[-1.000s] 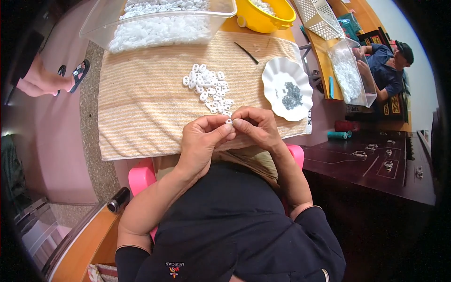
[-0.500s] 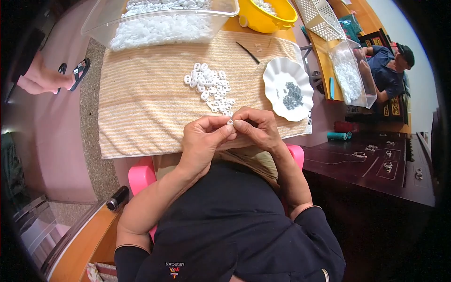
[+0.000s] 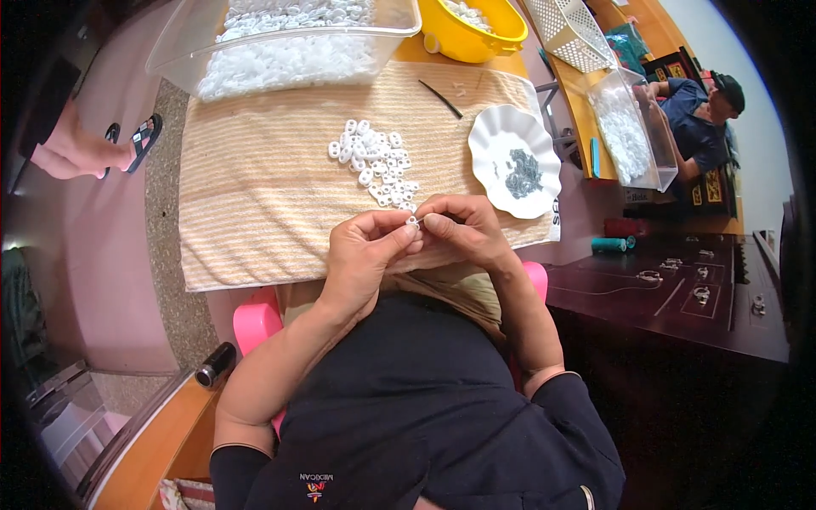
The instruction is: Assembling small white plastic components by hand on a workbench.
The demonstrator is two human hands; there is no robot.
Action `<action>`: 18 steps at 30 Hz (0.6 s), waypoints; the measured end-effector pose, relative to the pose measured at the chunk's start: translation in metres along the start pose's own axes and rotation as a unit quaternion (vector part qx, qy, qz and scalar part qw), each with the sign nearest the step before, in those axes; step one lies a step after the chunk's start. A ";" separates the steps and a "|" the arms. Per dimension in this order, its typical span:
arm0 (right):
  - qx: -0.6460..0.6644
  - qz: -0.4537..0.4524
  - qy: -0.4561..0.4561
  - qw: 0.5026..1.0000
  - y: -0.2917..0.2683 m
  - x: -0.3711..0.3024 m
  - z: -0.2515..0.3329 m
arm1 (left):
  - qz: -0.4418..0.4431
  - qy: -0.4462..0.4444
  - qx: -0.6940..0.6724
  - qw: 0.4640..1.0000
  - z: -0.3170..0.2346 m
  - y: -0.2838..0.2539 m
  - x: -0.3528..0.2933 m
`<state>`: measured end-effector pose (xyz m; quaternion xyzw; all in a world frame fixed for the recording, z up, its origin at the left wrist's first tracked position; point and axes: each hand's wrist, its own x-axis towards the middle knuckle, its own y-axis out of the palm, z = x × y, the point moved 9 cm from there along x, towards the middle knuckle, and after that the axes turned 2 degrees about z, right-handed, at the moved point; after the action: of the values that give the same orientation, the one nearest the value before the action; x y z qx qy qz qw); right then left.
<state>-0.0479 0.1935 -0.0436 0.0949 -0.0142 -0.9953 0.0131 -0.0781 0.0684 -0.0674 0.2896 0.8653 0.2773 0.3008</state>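
Observation:
Between the thumb and index finger of my left hand (image 3: 367,246) is a small white plastic piece with holes (image 3: 412,221). My right hand (image 3: 466,231) is pinched right beside that piece; whatever its fingertips hold is too small to make out. Just beyond my fingers lies a loose pile of similar white oval pieces (image 3: 371,155), each with two holes. To the right of the pile, a white plate with a wavy rim (image 3: 486,144) bears a heap of tiny grey bits (image 3: 524,173). A thin black stick (image 3: 440,99) lies farther back.
A striped towel (image 3: 255,195) covers the table. At the back stand a clear bin of white pieces (image 3: 289,68) and a yellow basin (image 3: 476,38). A co-worker (image 3: 701,119) sits at the right by another clear bin (image 3: 625,127). Someone's sandalled foot (image 3: 140,144) shows at left.
The whole view has shifted slightly. My right fingertips sit a little farther from the white piece, and a thin gap shows between them. The pile and plate stay as they were.

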 end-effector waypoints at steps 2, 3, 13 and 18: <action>0.019 0.004 0.007 1.000 0.000 0.000 -0.002 | -0.003 -0.003 -0.007 1.000 0.000 0.000 0.000; 0.029 -0.006 0.015 0.999 -0.002 -0.001 -0.004 | -0.003 -0.003 -0.008 1.000 0.000 0.000 0.000; 0.047 -0.010 0.008 0.999 -0.005 0.001 -0.006 | 0.000 -0.006 -0.017 1.000 0.000 -0.002 0.000; 0.045 -0.011 0.010 0.999 -0.002 0.000 -0.007 | 0.007 -0.007 -0.019 1.000 0.000 -0.001 0.000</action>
<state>-0.0468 0.1957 -0.0508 0.1058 -0.0578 -0.9927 -0.0015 -0.0785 0.0675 -0.0683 0.2922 0.8556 0.2936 0.3105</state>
